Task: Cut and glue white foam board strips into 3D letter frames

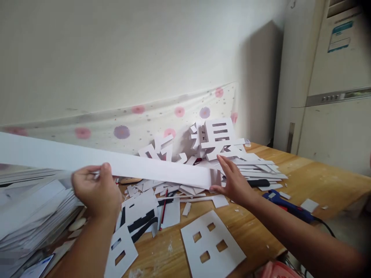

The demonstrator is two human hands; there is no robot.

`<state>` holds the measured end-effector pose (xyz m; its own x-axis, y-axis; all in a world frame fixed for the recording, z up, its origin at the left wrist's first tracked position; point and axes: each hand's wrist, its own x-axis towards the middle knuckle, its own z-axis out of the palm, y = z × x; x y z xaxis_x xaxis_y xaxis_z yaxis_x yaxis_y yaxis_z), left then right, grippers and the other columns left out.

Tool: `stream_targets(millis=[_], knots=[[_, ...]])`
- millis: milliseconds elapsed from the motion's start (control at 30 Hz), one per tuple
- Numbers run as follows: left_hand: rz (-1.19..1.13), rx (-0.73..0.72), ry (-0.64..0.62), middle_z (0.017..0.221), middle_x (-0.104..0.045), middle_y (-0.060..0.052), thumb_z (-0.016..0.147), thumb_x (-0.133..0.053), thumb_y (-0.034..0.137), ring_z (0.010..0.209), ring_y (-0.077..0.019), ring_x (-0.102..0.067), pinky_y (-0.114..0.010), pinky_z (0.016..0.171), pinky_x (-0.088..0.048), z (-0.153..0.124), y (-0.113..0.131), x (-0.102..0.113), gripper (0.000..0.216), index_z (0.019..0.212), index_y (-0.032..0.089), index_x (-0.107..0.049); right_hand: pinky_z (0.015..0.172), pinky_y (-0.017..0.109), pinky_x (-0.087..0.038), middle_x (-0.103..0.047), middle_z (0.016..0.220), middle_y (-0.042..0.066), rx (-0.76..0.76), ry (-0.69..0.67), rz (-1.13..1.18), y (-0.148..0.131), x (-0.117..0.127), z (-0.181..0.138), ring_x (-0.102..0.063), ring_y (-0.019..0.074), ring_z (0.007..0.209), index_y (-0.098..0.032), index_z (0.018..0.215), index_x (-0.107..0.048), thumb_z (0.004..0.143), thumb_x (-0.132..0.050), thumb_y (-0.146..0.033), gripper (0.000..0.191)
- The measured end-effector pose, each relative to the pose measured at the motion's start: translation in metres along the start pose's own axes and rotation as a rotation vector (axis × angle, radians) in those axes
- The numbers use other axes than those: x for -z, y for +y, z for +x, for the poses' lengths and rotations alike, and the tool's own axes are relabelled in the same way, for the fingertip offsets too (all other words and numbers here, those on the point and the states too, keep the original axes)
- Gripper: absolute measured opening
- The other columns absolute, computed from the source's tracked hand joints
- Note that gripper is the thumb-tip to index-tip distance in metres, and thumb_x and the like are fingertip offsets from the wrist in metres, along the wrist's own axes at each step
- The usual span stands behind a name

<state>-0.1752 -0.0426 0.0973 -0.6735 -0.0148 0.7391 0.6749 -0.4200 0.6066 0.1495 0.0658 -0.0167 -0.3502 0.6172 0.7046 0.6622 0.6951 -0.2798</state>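
A long white strip (162,170), of paper or thin board, stretches from the left edge across the table. My left hand (97,189) is closed on its lower edge, thumb on top. At the strip's right end, which looks bent, my right hand (236,181) has its thumb and fingers spread around it; the thumb appears to touch the lower corner. Beneath lie a white panel with several rectangular holes (213,245), a smaller panel with cutouts (123,247), and a red and black pencil (164,212). White cut-out characters (218,133) stand behind.
A blue glue gun (286,204) with a black cable lies at the right. White scraps (261,170) cover the table's back; stacked sheets (34,216) fill the left. A pink container (278,270) is at the front edge. A floral sheet (139,119) hangs along the wall.
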Motion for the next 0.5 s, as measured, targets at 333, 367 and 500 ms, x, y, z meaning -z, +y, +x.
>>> stream_targets(millis=[333, 367, 500], knots=[[-0.357, 0.375, -0.143, 0.074, -0.056, 0.003, 0.064, -0.072, 0.026, 0.06, -0.0115, -0.058, -0.023, 0.05, -0.05, -0.075, -0.021, 0.004, 0.038, 0.081, 0.022, -0.038, 0.078, 0.044, -0.054, -0.048, 0.135, 0.017, 0.191, -0.27, -0.096, 0.0, 0.02, -0.046, -0.062, 0.0323, 0.101, -0.024, 0.151, -0.006, 0.069, -0.074, -0.049, 0.109], [-0.376, 0.396, -0.143, 0.074, -0.056, 0.003, 0.065, -0.072, 0.026, 0.062, -0.0118, -0.058, -0.023, 0.051, -0.051, -0.078, -0.022, 0.004, 0.038, 0.081, 0.022, -0.038, 0.077, 0.044, -0.055, -0.049, 0.135, 0.017, 0.217, -0.27, -0.116, 0.002, 0.02, -0.05, -0.063, 0.0316, 0.099, -0.024, 0.151, -0.008, 0.071, -0.073, -0.045, 0.105], [-0.457, 0.514, -0.146, 0.073, -0.059, 0.003, 0.062, -0.075, 0.025, 0.064, -0.0131, -0.061, -0.026, 0.053, -0.054, -0.091, -0.026, 0.003, 0.041, 0.08, 0.022, -0.038, 0.078, 0.042, -0.054, -0.056, 0.125, 0.013, 0.238, -0.269, -0.171, 0.01, 0.025, -0.059, -0.061, 0.0285, 0.098, -0.023, 0.145, -0.03, 0.079, -0.063, -0.032, 0.074]])
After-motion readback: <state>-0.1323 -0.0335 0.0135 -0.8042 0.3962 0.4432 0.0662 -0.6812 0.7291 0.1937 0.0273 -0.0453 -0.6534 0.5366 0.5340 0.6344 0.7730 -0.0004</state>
